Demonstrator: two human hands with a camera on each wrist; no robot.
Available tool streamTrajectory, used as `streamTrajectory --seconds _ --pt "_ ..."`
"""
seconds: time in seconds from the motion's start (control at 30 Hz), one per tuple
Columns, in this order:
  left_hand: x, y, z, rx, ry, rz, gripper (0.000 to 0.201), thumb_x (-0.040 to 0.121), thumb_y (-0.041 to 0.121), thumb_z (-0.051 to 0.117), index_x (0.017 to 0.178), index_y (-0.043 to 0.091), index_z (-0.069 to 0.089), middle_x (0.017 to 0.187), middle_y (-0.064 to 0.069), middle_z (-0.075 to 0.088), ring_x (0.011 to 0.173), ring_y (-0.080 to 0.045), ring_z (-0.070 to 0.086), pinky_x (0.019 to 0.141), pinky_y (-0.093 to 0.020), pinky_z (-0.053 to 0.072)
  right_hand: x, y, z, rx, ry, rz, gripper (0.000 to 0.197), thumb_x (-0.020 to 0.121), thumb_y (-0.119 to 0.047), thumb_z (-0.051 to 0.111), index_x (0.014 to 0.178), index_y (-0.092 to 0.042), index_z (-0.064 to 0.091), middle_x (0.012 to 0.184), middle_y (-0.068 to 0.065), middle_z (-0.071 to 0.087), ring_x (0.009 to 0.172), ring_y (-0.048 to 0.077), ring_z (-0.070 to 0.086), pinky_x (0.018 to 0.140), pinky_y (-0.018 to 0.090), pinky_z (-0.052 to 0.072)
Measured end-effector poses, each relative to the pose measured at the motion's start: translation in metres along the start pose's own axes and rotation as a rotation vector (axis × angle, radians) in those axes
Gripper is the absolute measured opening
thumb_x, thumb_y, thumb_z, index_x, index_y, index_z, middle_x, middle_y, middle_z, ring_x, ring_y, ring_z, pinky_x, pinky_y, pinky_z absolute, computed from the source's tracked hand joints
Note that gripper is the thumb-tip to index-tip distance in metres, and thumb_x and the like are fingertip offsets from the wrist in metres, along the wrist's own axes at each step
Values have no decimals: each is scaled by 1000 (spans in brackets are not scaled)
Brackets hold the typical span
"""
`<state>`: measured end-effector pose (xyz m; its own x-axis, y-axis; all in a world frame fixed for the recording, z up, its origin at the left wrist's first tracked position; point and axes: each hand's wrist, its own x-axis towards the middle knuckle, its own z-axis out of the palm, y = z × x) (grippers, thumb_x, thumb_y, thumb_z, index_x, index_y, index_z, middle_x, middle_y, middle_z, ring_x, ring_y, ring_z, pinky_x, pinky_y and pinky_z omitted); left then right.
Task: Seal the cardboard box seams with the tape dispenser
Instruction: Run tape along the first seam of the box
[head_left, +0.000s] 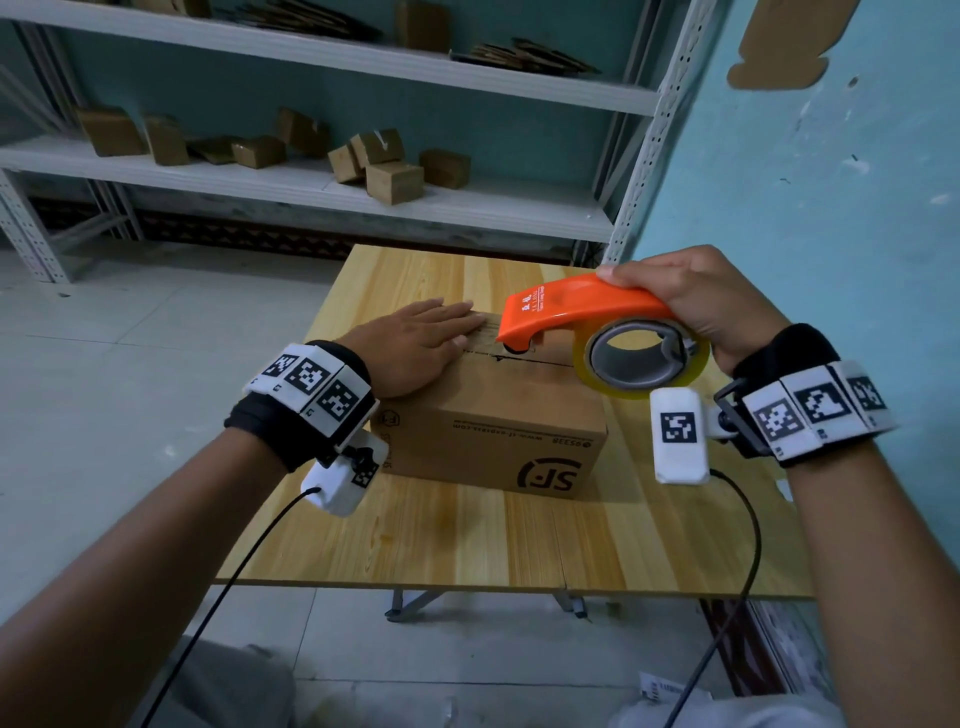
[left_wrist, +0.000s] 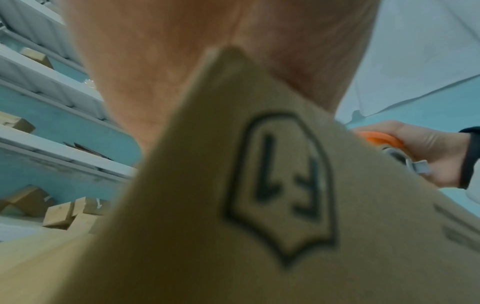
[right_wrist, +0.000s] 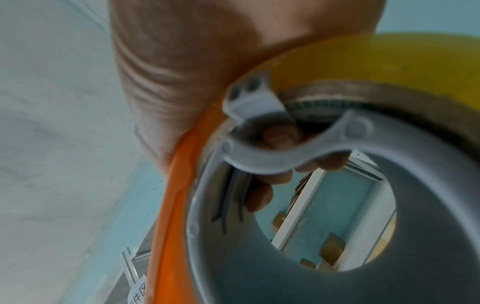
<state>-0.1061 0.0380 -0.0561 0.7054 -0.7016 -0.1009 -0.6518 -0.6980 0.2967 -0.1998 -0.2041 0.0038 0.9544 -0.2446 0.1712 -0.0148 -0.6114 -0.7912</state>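
A brown cardboard box (head_left: 493, 415) with a black SF logo stands on the wooden table (head_left: 519, 540). My left hand (head_left: 421, 343) lies flat on the box's top left flap, fingers straight. My right hand (head_left: 696, 301) grips the orange tape dispenser (head_left: 576, 306) from above, its nose touching the box top near the centre seam. The yellowish tape roll (head_left: 641, 358) hangs at the dispenser's rear. The left wrist view shows the box corner (left_wrist: 259, 205) close up under my palm. In the right wrist view my fingers (right_wrist: 259, 197) curl inside the grey hub (right_wrist: 311, 257).
A white metal shelf unit (head_left: 311, 187) with several small cardboard boxes stands behind the table. A blue wall (head_left: 831, 182) rises at the right. Grey tiled floor (head_left: 130, 338) lies to the left. Cables run from both wrist cameras.
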Motion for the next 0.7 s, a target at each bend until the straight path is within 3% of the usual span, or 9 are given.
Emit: streamTrajectory --seconds 0.27,0.47,0.53,0.7 --pt "0 15 7 57 151 -27 51 103 22 29 152 29 17 159 7 13 147 -14 7 118 -34 5 -1 -1 4 -10 26 -11 50 87 -43 68 89 7 72 88 30 67 70 25 62 78 32 50" --pt "2 16 16 -78 241 29 55 98 11 31 151 23 22 159 5 17 146 -10 9 115 -25 4 -3 2 2 -7 42 10 45 88 -45 67 82 0 71 82 24 68 69 22 62 79 34 49" --pt "2 13 17 -128 234 17 52 100 12 29 151 23 23 159 6 17 146 -8 8 114 -22 2 -3 2 3 -7 42 -3 50 88 -45 67 84 5 70 84 27 68 69 23 62 79 33 49" --pt "2 9 20 -171 236 -2 48 103 19 26 151 22 24 158 4 20 146 -10 11 117 -27 5 -2 3 3 2 59 -4 54 87 -45 68 88 8 70 84 26 68 69 24 62 78 33 50"
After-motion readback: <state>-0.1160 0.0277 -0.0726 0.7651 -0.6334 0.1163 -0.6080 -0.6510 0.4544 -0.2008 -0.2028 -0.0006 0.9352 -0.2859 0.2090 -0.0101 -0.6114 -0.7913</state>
